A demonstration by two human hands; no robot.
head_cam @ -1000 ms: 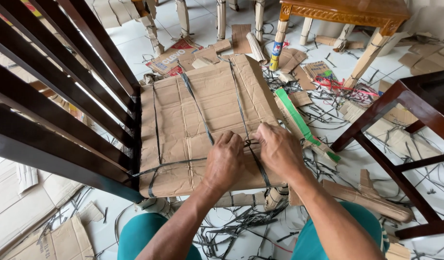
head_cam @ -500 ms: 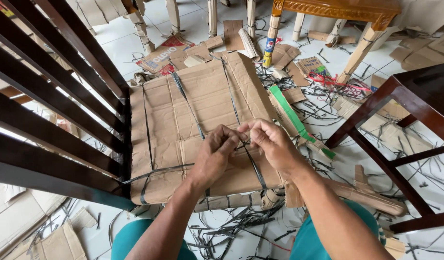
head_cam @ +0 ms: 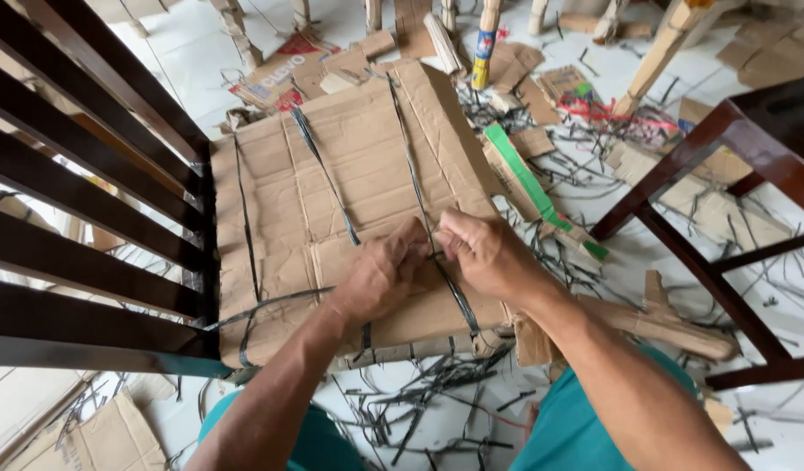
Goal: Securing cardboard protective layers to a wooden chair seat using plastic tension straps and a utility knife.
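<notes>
Fingers [head_cam: 417, 247] of both my hands pinch the black strap [head_cam: 419, 196] where two lengths cross, near the front edge of the cardboard sheet [head_cam: 349, 166]. My left hand [head_cam: 380, 275] is curled tight, knuckles up, with its fingertips closed on the strap. My right hand [head_cam: 485, 253] meets it from the other side, thumb and forefinger nipped shut on the same spot. The cardboard sheet covers a chair seat, and more strap runs across it towards the far edge. Dark wooden slats [head_cam: 88, 201] of the chair back stand along its left edge. Off its right edge, a green strip [head_cam: 524, 179] lies among scraps [head_cam: 437, 392] on the floor [head_cam: 184, 52].
</notes>
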